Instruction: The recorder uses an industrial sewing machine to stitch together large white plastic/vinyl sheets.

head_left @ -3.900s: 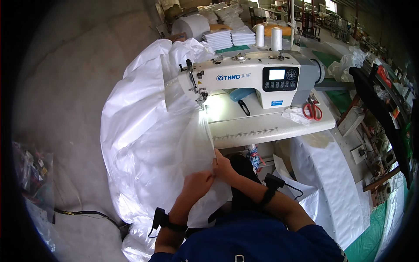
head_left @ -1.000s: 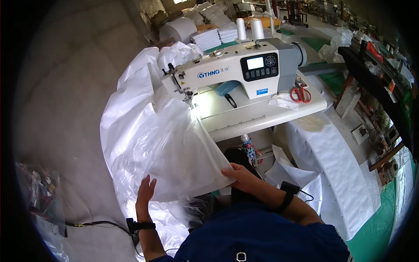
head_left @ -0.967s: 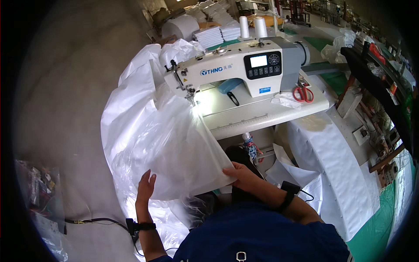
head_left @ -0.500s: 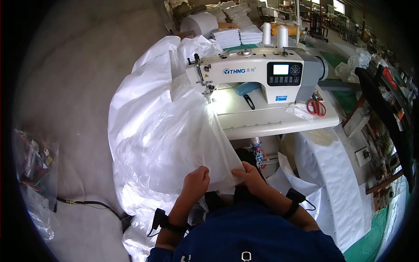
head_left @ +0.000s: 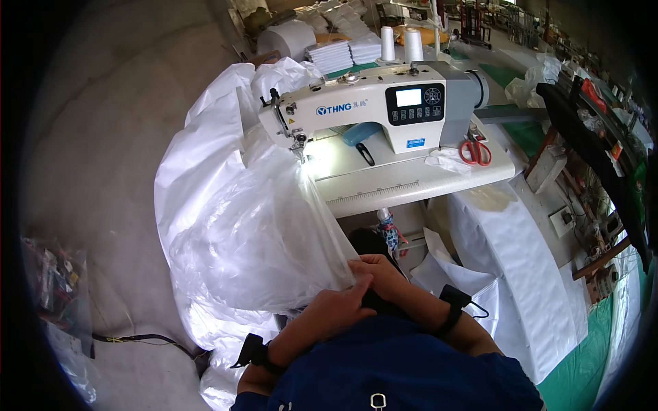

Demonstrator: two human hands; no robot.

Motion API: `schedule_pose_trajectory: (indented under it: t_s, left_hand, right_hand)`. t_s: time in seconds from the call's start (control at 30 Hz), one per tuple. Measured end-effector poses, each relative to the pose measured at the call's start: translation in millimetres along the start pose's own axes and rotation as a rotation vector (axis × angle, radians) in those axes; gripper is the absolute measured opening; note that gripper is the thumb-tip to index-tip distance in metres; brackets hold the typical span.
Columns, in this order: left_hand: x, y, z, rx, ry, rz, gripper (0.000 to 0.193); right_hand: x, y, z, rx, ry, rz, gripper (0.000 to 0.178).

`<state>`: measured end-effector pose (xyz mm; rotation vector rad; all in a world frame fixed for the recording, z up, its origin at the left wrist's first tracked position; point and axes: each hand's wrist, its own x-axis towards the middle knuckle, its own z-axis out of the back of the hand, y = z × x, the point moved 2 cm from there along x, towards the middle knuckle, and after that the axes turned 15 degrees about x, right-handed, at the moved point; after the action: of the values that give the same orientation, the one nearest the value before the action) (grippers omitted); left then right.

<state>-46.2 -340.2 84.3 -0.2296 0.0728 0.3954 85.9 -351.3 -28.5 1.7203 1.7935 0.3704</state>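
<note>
A large, translucent white plastic sheet [head_left: 267,226] drapes from the needle area of a white sewing machine [head_left: 343,109] down toward me. At the sheet's near right edge, my right hand [head_left: 382,275] pinches the film between thumb and fingers. My left hand [head_left: 337,309] is close against it, its fingers drawn together at the same edge; its fingertips are partly hidden, and the film appears to be caught in them. The machine's lamp lights the film where it passes under the presser foot [head_left: 300,142].
Red-handled scissors [head_left: 474,152], a black thread snipper [head_left: 365,154] and a blue object [head_left: 361,133] lie on the machine bed. Thread cones [head_left: 412,46] stand behind. White sheeting [head_left: 514,274] hangs at right; a black cable [head_left: 147,337] crosses the floor at left.
My left hand has moved right along the sheet's edge to meet my right hand. The view has shifted, so the machine sits farther left and slightly higher.
</note>
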Motion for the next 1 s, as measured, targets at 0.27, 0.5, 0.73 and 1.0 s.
schedule_pose_trajectory:
  t_s: [0.27, 0.5, 0.73, 1.0]
  left_hand:
    - [-21, 69, 20, -0.488, -0.739, 0.084, 0.02]
    - [-19, 77, -4, 0.011, -0.454, 0.044, 0.061]
    - [8, 48, -22, 0.301, -0.617, -0.07, 0.037]
    - [1, 77, 22, -0.138, -0.629, 0.113, 0.011]
  right_hand:
    - [-4, 10, -11, 0.352, 0.063, -0.084, 0.026]
    - [-4, 10, -10, 0.384, 0.046, -0.07, 0.028]
    - [-1, -3, -10, 0.36, 0.206, -0.029, 0.023]
    - [-1, 2, -6, 0.206, 0.059, -0.092, 0.025]
